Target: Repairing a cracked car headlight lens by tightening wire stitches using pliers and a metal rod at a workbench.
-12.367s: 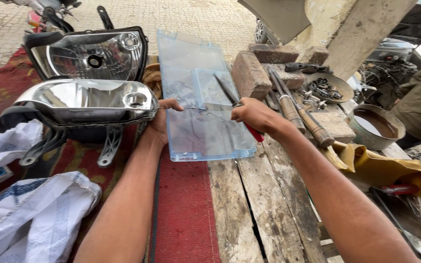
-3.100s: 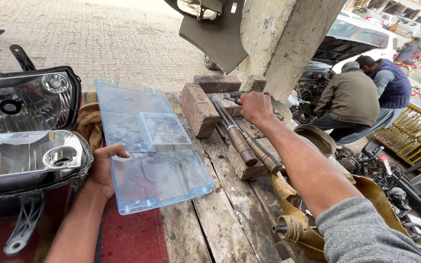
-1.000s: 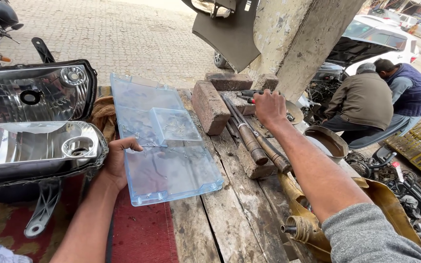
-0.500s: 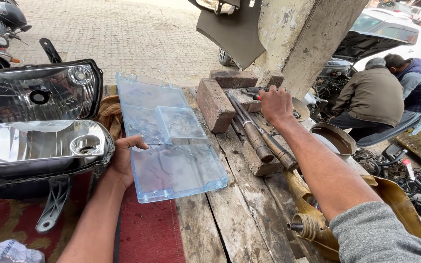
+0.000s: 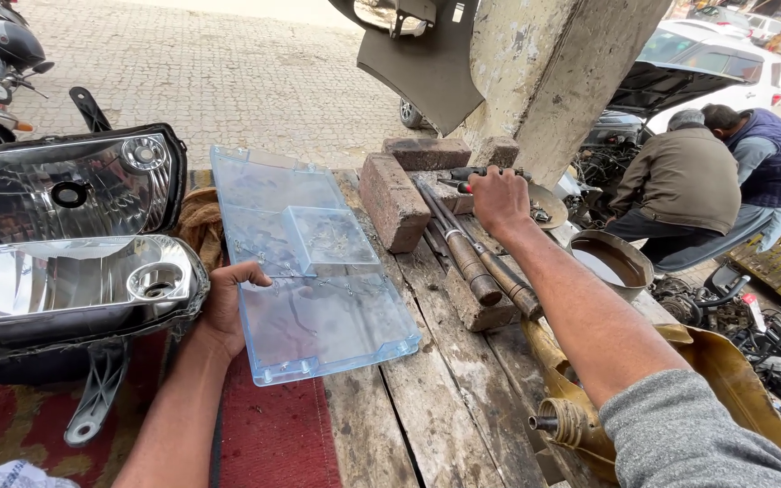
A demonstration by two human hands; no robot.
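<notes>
Wooden workbench (image 5: 427, 407): clear blue plastic panel (image 5: 309, 271), long axis running away, was pinched at its near-left edge by the left hand (image 5: 228, 307); the right hand (image 5: 497, 199) was closed on a red-handled tool (image 5: 472, 176) farther right.

The plank worktop (image 5: 427, 398) is carrying a clear blue plastic panel (image 5: 309, 271), two bricks (image 5: 392, 199), metal rods (image 5: 467, 253), a red cloth (image 5: 273, 434) and two headlight housings (image 5: 65, 289).

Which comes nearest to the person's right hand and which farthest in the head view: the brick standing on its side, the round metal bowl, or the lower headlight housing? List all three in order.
From the right hand:
1. Brick, just to the hand's left on the wooden bench.
2. Round metal bowl, to the hand's right and nearer the camera, at the bench edge.
3. Lower headlight housing, far left, beyond the blue plastic tray.
</notes>
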